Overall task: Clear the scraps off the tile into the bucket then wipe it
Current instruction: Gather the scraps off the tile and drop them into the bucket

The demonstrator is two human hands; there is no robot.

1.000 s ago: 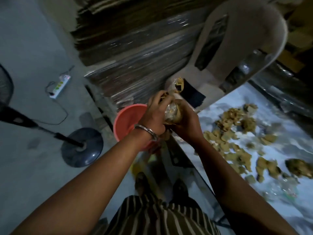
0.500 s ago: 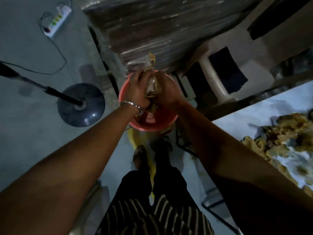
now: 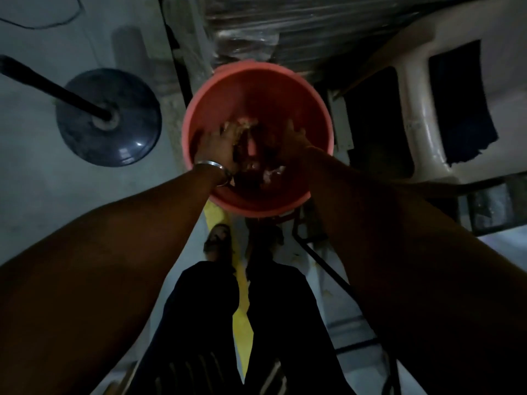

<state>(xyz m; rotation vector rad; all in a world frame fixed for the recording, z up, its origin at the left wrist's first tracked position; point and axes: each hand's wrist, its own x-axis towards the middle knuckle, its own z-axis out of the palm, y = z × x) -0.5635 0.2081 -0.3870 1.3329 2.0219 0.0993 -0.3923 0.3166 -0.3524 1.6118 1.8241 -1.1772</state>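
The pink bucket [image 3: 258, 81] stands on the floor [image 3: 34, 172], just in front of the person's feet, and it fills the middle of the view. Both hands are lowered inside its mouth. The left hand [image 3: 218, 146], with a metal bangle [image 3: 212, 169] at the wrist, is near the left wall of the bucket, and pale scraps [image 3: 241, 125] show at its fingertips. The picture is dark and blurred there, so one cannot tell if the fingers grip the scraps or have let them go. The right hand [image 3: 295, 138] is near the right wall, with the fingers pointing down into the bucket; if it grasps anything, that also cannot be told. More light scraps [image 3: 272, 173] lie at the bottom of the bucket, between the two wrists.

To the left of the bucket the round dark base of a fan stand [image 3: 108, 116] rests on the floor. Behind the bucket there is a wrapped stack [image 3: 285, 27], and to the right a pale plastic chair [image 3: 427, 118].

Half a second earlier the two hands were together above the rim and held a bundle of scraps between them. Now they are apart and deeper in the bucket, and the bundle is no longer between them. The tile with scraps at the right edge has gone out of view.
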